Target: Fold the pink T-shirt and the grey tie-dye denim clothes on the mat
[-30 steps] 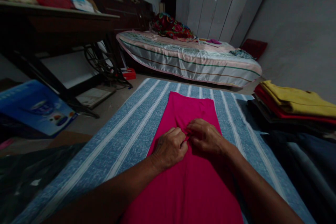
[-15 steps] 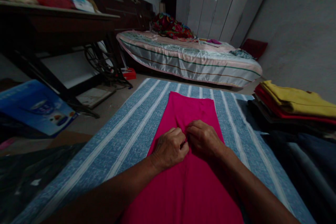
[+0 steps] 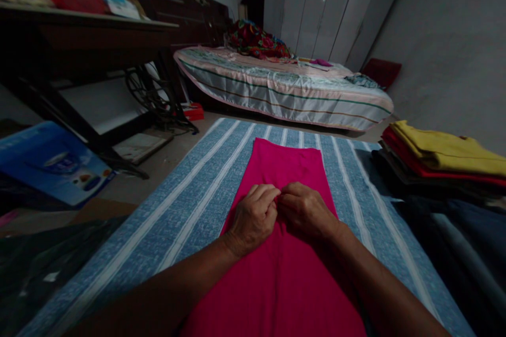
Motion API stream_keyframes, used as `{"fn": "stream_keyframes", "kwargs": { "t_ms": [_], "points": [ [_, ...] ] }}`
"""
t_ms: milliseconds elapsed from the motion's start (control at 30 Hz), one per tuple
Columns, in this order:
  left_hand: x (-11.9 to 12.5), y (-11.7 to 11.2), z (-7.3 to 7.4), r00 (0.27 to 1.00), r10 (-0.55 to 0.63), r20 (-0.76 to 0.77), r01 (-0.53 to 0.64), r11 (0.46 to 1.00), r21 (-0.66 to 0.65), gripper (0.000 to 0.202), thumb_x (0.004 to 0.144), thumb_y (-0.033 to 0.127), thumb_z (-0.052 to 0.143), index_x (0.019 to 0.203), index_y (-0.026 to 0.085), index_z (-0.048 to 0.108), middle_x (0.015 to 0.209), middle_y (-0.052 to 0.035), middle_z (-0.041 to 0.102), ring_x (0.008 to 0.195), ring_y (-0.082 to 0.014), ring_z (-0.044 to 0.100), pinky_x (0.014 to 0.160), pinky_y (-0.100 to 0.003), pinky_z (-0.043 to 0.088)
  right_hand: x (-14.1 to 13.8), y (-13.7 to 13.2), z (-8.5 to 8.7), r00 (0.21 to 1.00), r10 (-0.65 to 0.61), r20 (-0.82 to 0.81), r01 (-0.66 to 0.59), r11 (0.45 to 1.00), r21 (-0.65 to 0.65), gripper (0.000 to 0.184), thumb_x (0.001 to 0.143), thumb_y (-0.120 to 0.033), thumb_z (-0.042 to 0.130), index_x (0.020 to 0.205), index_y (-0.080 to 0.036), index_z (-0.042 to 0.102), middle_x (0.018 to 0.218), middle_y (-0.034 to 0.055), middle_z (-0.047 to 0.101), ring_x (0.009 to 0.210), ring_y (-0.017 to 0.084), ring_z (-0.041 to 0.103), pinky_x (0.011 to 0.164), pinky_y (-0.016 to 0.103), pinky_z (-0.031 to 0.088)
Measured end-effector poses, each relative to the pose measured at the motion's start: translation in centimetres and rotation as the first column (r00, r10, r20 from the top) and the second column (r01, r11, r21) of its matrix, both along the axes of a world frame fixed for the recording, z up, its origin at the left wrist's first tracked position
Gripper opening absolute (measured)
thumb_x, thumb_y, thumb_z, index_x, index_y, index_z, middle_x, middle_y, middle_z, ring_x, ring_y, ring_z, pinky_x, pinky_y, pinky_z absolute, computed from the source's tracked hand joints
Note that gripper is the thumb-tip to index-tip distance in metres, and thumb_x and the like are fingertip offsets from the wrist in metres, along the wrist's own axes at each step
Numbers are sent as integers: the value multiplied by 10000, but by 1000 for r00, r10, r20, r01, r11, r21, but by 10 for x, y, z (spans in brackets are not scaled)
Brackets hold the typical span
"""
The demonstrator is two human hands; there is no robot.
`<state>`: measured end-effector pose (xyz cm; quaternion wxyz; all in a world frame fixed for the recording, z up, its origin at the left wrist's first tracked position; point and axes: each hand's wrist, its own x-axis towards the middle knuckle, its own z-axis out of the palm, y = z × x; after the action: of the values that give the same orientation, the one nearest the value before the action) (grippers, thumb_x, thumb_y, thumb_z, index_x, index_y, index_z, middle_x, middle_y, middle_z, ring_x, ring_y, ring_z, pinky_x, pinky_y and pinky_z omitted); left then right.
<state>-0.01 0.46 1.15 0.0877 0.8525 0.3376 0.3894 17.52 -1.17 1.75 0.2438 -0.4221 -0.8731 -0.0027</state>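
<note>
A bright pink garment (image 3: 276,274) lies lengthwise on a blue-and-white striped cloth (image 3: 185,189); it is narrow at the far end and wider toward me. Whether it is trousers or a skirt I cannot tell. My left hand (image 3: 256,217) is closed at the garment's middle, its fingertips pinching the fabric. Beside it, almost touching, my right hand (image 3: 306,209) also pinches the pink fabric with curled fingers. What lies directly beneath the fingertips is hidden.
To the right is a stack of folded clothes with a yellow garment (image 3: 446,150) on top, and dark clothes (image 3: 462,242) lie nearer. A blue box (image 3: 55,163) and a treadle table (image 3: 106,37) stand left. Beyond is a bed (image 3: 284,84).
My left hand has shifted slightly up and its fingers have come closer to my right fingertips. The right hand has barely moved, and the garment lies in the same place.
</note>
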Motion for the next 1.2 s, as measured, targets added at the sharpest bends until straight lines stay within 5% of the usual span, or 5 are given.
{"fn": "stream_keyframes", "kwargs": {
  "t_ms": [367, 567, 700, 900, 1200],
  "points": [
    [-1, 0, 0, 995, 28, -100, -30, 999, -16, 225, 908, 123, 441, 841, 167, 651, 734, -39, 651, 707, -163, 552, 675, -284, 446, 3, 1, 2, 983, 72, -170, -90, 991, -101, 208, 917, -232, 483, 844, -164, 666, 893, 85, 654, 831, 169, 592, 746, 266, 445],
    [-1, 1, -2, 994, 25, -106, -26, 1000, -10, 190, 896, 122, 479, 838, 177, 651, 728, -33, 652, 738, -165, 565, 698, -277, 449, 15, 11, -6, 962, -125, -242, 126, 992, -13, 236, 922, -223, 432, 833, -173, 645, 868, 94, 653, 819, 185, 591, 762, 305, 462],
    [-1, 1, -2, 993, 20, -120, -24, 999, -36, 124, 830, 94, 542, 833, 179, 632, 739, -31, 644, 737, -167, 575, 684, -279, 445, 23, 17, -13, 935, -269, -230, 275, 961, -4, 210, 914, -266, 467, 990, -187, 646, 1034, 116, 649, 1024, 229, 573, 908, 370, 448],
    [-2, 0, -3, 982, -24, -186, 24, 1000, -3, 112, 812, 90, 559, 752, 179, 593, 764, -33, 628, 743, -170, 571, 692, -286, 441, 28, 20, -22, 894, -448, -25, 440, 886, -145, 317, 921, -380, 501, 1133, -160, 585, 1219, 160, 573, 1167, 268, 500, 971, 422, 398],
    [-2, -3, 0, 954, 39, -296, -22, 998, 60, 79, 824, 125, 536, 790, 185, 573, 913, -75, 635, 870, -206, 586, 793, -347, 485, 30, 21, -22, 864, -501, 44, 501, 853, -147, 375, 938, -458, 468, 1157, -170, 567, 1249, 157, 553, 1185, 278, 482, 983, 443, 362]
  ]
}}
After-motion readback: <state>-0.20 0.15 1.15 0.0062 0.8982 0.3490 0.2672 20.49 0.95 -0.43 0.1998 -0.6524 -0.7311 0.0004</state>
